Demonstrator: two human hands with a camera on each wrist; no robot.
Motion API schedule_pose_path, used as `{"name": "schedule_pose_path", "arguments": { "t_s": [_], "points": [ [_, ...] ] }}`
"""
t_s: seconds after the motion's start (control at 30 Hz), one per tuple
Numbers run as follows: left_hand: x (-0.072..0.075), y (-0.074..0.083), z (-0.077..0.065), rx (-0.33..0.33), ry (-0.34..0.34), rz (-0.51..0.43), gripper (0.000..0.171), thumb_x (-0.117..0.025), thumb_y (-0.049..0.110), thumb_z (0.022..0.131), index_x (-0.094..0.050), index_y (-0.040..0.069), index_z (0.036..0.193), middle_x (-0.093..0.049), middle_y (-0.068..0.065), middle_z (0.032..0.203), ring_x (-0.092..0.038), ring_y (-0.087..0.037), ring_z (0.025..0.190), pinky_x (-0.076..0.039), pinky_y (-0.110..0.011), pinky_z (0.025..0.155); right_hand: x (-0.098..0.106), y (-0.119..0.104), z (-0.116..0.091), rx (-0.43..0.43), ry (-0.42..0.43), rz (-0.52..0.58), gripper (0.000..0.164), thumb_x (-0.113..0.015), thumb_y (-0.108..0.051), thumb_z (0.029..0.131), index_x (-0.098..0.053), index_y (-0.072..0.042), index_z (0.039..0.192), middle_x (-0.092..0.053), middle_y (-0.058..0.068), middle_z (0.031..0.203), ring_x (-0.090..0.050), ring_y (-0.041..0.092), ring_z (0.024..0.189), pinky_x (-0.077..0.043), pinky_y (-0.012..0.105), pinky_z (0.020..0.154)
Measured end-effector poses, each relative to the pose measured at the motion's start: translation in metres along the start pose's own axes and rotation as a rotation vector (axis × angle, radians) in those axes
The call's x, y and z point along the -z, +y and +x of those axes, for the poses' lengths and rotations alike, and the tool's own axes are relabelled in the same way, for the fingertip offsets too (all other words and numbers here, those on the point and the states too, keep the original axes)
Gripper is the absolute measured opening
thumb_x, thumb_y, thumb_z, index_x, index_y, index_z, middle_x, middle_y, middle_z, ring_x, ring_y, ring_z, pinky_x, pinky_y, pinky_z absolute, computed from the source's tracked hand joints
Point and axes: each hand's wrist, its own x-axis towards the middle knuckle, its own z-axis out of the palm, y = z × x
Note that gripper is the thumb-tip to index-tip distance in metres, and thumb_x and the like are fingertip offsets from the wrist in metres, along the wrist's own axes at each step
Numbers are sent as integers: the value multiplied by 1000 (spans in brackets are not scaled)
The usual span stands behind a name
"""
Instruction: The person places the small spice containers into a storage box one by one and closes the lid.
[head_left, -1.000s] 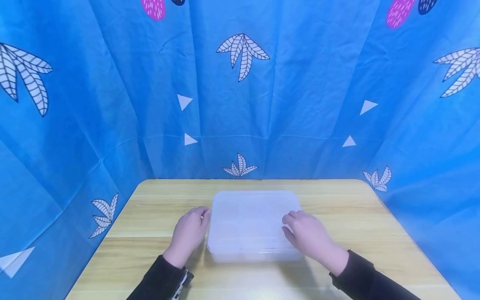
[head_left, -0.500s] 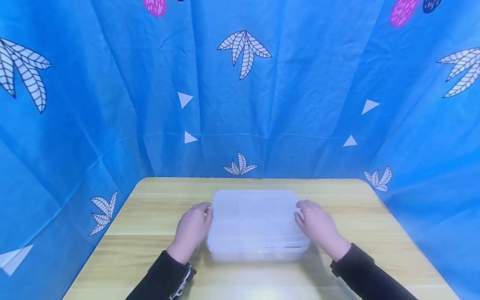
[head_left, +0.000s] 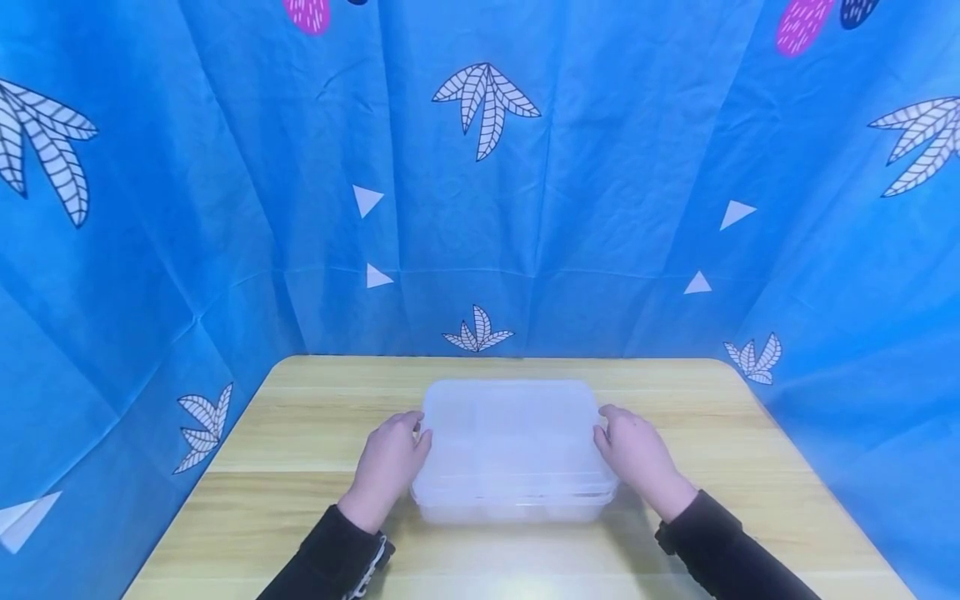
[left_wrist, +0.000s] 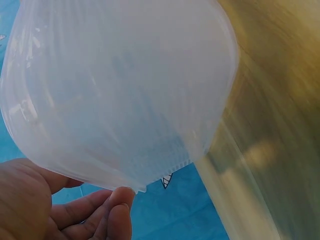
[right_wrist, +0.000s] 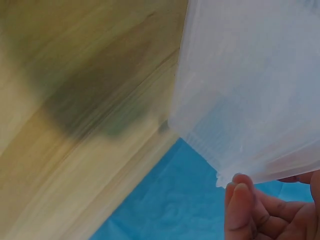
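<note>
A translucent white rectangular plastic container [head_left: 517,512] stands on the table, with a matching lid [head_left: 513,433] over its top. Faint divider lines show through the lid, and a narrow gap runs along its front edge. My left hand [head_left: 390,458] grips the lid's left edge. In the left wrist view, the curled fingers [left_wrist: 120,215] meet the rim from below and the thumb is mostly hidden behind the plastic. At the right edge my right hand [head_left: 639,454] pinches the lid. Its curled fingertips [right_wrist: 240,195] sit right at a small corner of the rim in the right wrist view.
The light wood-grain table [head_left: 315,400] has rounded far corners. A blue curtain [head_left: 600,183] with leaf and triangle prints surrounds its back and both sides. Dark sleeves [head_left: 330,550] cover both forearms.
My right hand has moved from over the lid's right part outward to its right edge. The left hand has shifted slightly onto the left edge. A gap now shows along the lid's front.
</note>
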Motion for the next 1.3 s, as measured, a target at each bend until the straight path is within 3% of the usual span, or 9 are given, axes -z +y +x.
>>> {"name": "schedule_pose_path", "arguments": {
  "t_s": [0.33, 0.53, 0.7, 1.0, 1.3],
  "points": [
    [-1, 2, 0, -57, 49, 24, 30, -66, 12, 94, -68, -9, 116, -70, -24, 111, -69, -35, 97, -58, -47, 83, 1, 0, -1, -36, -17, 47, 28, -57, -8, 96, -64, 11, 115, -70, 25, 101, -69, 40, 89, -56, 53, 83],
    [0, 4, 0, -56, 49, 30, 28, -65, 9, 94, -69, -9, 115, -70, -23, 110, -70, -34, 95, -58, -46, 82, 3, -1, -1, -45, -21, 62, 27, -57, -7, 95, -65, 11, 113, -71, 23, 98, -68, 34, 81, -56, 52, 82],
    [3, 5, 0, -52, 44, 25, 28, -64, 7, 94, -69, -9, 116, -70, -23, 108, -70, -31, 90, -59, -43, 78, 3, 0, 0, -43, -17, 71, 27, -56, -7, 94, -66, 10, 113, -72, 23, 98, -69, 37, 85, -56, 53, 82],
    [6, 2, -1, -66, 61, 7, 27, -64, 6, 93, -69, -9, 115, -71, -24, 107, -71, -31, 87, -60, -42, 76, 3, -1, 1, -52, -39, 81, 31, -54, -8, 94, -65, 10, 115, -71, 18, 90, -56, 19, 63, -56, 48, 76],
    [4, -2, -1, -82, 78, 17, 26, -64, 7, 93, -70, -9, 113, -71, -24, 107, -71, -30, 86, -60, -42, 75, 1, -2, 1, -51, -23, 86, 30, -55, -9, 94, -66, 10, 115, -71, 19, 93, -62, 22, 69, -57, 50, 79]
  ]
}}
